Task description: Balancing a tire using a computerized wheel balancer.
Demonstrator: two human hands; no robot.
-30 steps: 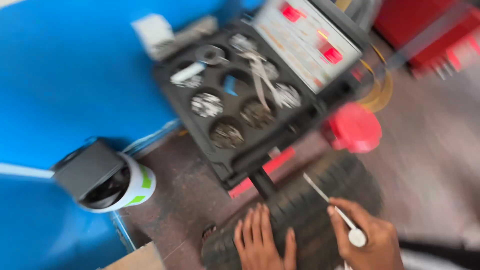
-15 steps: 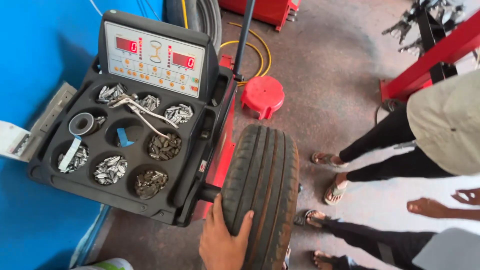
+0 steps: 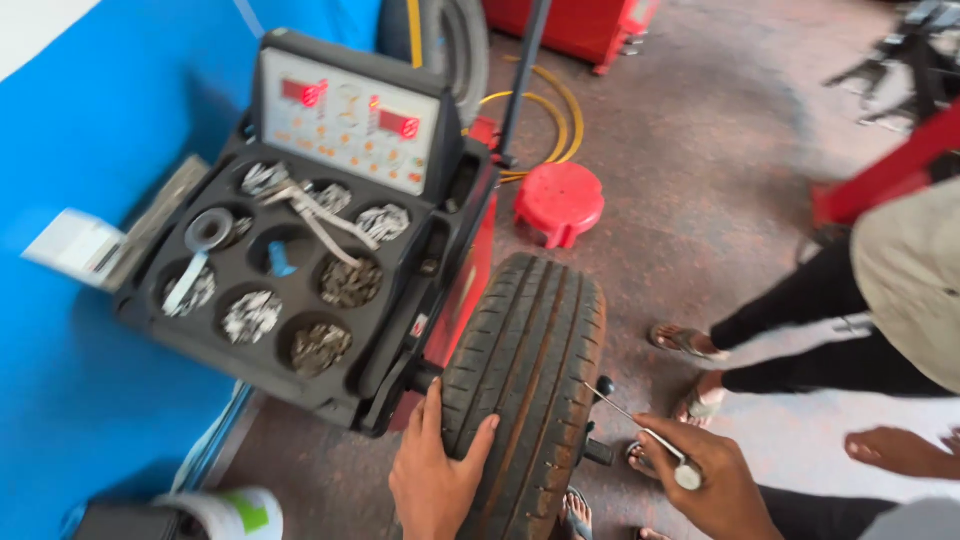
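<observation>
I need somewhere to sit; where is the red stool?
The red stool stands on the floor beyond the tyre, right of the balancing machine.

- Tyre [image 3: 530, 380] upright on machine's right side.
- Weight tray [image 3: 290, 290] left of tyre; display panel [image 3: 350, 125] behind tray.
- Stool [image 3: 558, 203] on floor beyond tyre.

You've got a stained concrete floor [image 3: 720, 130] w/ a red plastic stool [image 3: 559, 201] standing on it, yellow hose [image 3: 548, 110] coiled just behind. Sandalled feet [image 3: 688, 342] of another person rest on it at right, a bare foot [image 3: 900, 452] nearer you. White bucket [image 3: 225, 514] sits bottom left by the blue wall [image 3: 90, 130].
</observation>
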